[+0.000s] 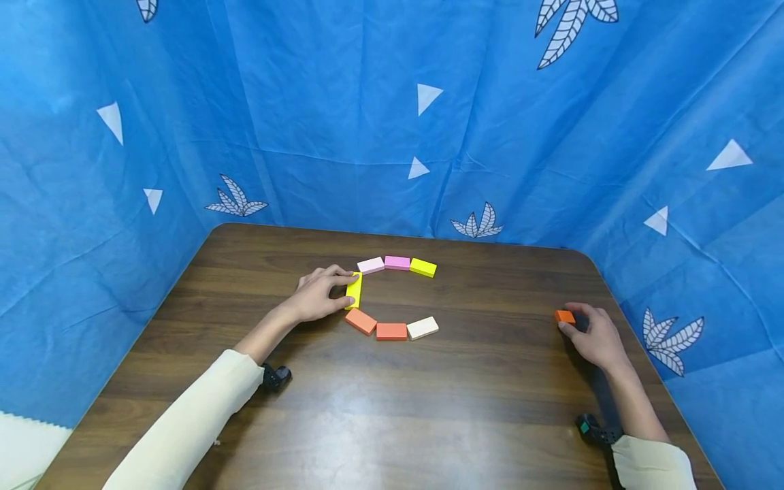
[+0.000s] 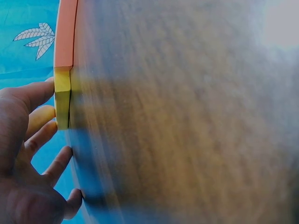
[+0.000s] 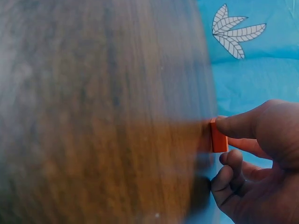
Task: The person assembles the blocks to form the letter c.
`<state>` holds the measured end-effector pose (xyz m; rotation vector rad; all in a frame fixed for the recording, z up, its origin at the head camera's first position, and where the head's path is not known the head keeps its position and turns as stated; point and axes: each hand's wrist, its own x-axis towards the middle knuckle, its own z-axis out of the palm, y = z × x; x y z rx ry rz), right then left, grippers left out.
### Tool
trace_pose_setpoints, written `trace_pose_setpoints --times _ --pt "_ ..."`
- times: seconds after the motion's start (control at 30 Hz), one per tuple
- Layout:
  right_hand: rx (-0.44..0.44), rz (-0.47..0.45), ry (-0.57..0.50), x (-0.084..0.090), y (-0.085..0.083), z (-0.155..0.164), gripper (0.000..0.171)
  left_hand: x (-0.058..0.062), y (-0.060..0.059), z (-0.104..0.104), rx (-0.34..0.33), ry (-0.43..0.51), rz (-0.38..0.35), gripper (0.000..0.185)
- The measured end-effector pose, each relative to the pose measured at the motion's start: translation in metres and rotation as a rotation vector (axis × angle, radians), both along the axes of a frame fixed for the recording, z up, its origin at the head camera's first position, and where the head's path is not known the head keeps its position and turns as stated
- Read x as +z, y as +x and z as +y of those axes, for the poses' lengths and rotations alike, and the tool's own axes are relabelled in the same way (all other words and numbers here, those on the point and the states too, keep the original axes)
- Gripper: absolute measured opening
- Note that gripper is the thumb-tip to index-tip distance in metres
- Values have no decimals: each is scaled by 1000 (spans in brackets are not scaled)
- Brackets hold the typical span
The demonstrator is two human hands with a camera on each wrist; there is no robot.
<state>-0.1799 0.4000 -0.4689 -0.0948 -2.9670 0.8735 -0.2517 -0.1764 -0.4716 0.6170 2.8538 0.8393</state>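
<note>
My left hand (image 1: 315, 296) pinches a yellow block (image 1: 354, 290) lying lengthwise away from me on the table, thumb toward its near end and a fingertip at its far end. In the left wrist view the thumb and fingers meet the left side of this yellow block (image 2: 62, 105). Far over to the right, my right hand (image 1: 600, 340) holds a small orange block (image 1: 565, 316) between thumb and fingers. The right wrist view shows the thumb pressed on top of the orange block (image 3: 219, 136), low over the table, with the other fingers curled beneath.
Beyond the held yellow block, a pale pink block (image 1: 370, 265), a pink block (image 1: 397, 263) and another yellow block (image 1: 423, 267) form an arc. Nearer are a coral block (image 1: 361, 322), a red-orange block (image 1: 391, 331) and a cream block (image 1: 422, 328). A blue curtain (image 1: 392, 122) surrounds the wooden table (image 1: 392, 408).
</note>
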Motion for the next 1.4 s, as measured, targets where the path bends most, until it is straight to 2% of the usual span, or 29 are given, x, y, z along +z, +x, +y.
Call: trace_pose_setpoints --times 0.23,0.57,0.93,1.4 --pt "-7 21 30 -2 0 1 43 1 0 0 2 -1 -2 59" --pt "-32 40 48 -7 -3 -2 45 -1 1 1 14 -10 3 61" --pt "-54 33 35 -4 -1 -5 45 2 1 1 13 -7 3 60" --pt "-32 28 36 1 2 -18 45 -1 1 1 14 -2 17 60"
